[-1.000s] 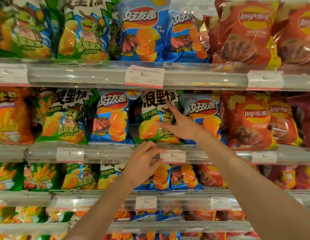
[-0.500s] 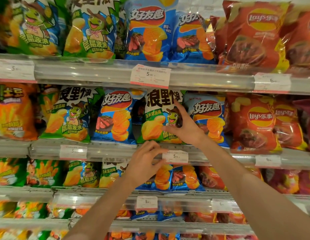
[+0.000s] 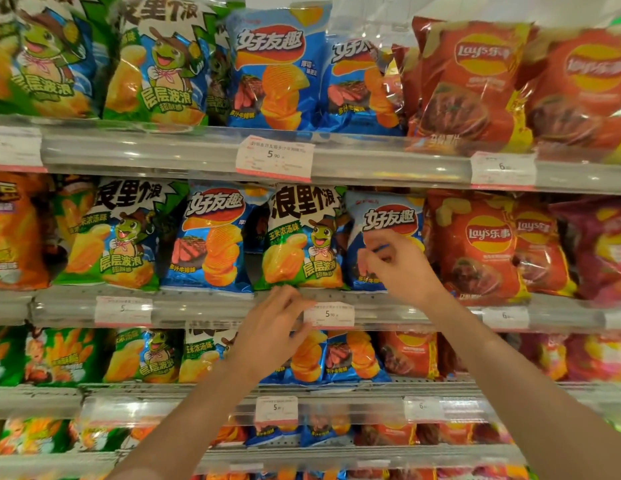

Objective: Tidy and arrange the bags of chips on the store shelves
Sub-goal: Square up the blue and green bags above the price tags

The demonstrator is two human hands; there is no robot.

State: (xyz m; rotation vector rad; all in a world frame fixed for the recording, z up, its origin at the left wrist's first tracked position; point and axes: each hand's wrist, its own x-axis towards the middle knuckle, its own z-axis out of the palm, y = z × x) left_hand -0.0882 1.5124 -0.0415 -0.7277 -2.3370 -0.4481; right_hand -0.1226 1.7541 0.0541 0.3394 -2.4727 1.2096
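Bare-skinned, the left hand (image 3: pixel 271 327) curls loosely at the shelf rail (image 3: pixel 205 306), grasping nothing, likely steadying. Beyond, at one o'clock, the right hand (image 3: pixel 394 263) pinches the blue chip bag (image 3: pixel 382 220), apparently to square it beside the green bag (image 3: pixel 298 237).

Middle shelf (image 3: pixel 212 304): frog-mascot chip bag (image 3: pixel 298 237) between two steak-picture chip bags (image 3: pixel 212 237), Lay's bags (image 3: pixel 475 244) right.
Right hand (image 3: pixel 399 265): before the right steak-picture bag.
Left hand (image 3: pixel 271 334): at shelf edge, beside price tag (image 3: pixel 329 314).
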